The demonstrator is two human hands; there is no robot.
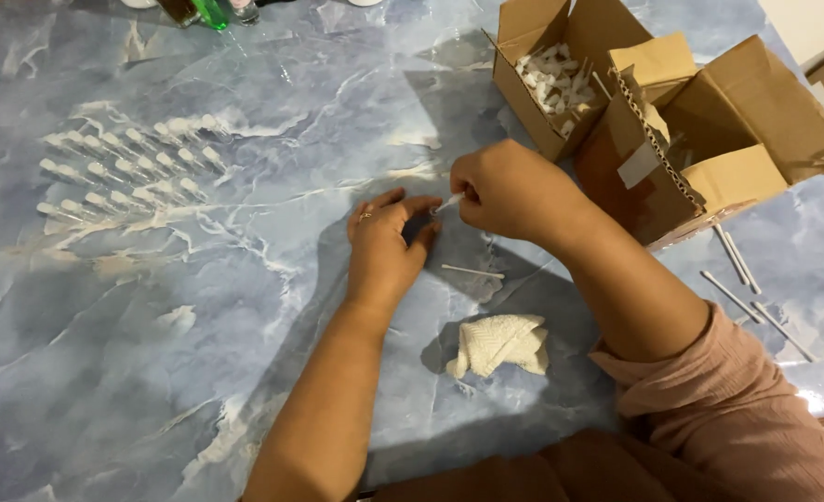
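Assembly step, judged under way: right hand (510,193) fingers pinching a small white sprayer piece (448,204) above the blue marble counter (198,353), left hand (386,244) fingers curled at its tip; finished pieces in rows (128,167) far left, spare tube (472,271) just below

My left hand (384,244) lies palm down, wrist straight, forearm bare and running back toward me. Its thumb and forefinger curl toward each other, tips close, the other fingers bent loosely beside them; a ring sits on one finger. My right hand (505,191) comes in from the right, just beyond my left fingertips, knuckles up and fist half closed, thumb and forefinger pinched together at the end nearest the left hand. The right wrist bends inward, forearm bare, a pink sleeve pushed up past the elbow.
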